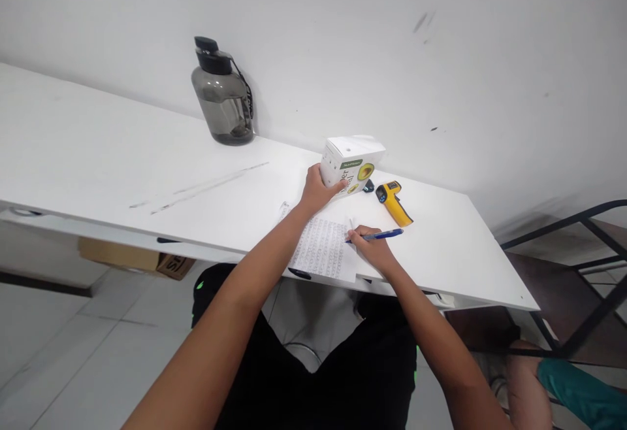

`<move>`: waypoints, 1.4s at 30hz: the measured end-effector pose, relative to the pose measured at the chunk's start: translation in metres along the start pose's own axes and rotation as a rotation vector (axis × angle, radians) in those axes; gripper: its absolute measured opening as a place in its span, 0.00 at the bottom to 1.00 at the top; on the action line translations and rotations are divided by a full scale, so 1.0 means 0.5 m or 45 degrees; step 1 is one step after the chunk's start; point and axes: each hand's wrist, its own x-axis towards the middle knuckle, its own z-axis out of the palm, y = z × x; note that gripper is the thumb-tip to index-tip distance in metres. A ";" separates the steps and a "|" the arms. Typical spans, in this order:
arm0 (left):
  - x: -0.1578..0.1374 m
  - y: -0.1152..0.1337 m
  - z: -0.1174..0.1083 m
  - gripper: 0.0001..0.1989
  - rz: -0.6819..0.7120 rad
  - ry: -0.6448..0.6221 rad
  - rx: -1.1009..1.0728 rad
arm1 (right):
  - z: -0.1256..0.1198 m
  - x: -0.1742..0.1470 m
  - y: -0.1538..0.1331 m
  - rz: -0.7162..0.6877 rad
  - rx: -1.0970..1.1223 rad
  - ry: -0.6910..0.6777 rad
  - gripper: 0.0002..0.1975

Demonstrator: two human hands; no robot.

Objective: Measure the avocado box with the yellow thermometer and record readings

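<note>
My left hand [319,189] grips the lower left of a white cardboard box [353,150] that has avocado pictures and a green label on it. The box is at the back of the table, near the wall. A blue pen [386,234] is pinched in my right hand [373,247], its tip down at the right side of a printed sheet [321,250]. Rows of small print fill the paper, which lies below the box at the table's front edge. Just right of the box are a small dark object [369,186] and a yellow infrared thermometer [393,203].
A large grey water bottle [223,103] with a black cap stands by the wall at left. The white table [98,149] ends at the right near a black metal railing [578,214]. Below it are a cardboard carton [127,257] and, far right, another person's leg [529,384].
</note>
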 end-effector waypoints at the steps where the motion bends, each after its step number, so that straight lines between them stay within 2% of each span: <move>1: 0.000 0.001 0.000 0.37 -0.007 -0.011 0.002 | 0.000 0.000 0.000 0.006 -0.005 0.013 0.18; 8: -0.001 0.009 -0.001 0.35 0.000 0.004 0.027 | 0.001 0.003 0.007 0.021 -0.045 0.079 0.18; 15: -0.005 0.016 -0.002 0.35 0.006 0.017 0.040 | -0.002 0.004 0.005 0.008 -0.004 -0.010 0.17; 42: -0.007 0.016 -0.006 0.35 0.008 0.006 0.049 | -0.001 0.002 0.012 0.012 -0.053 0.095 0.19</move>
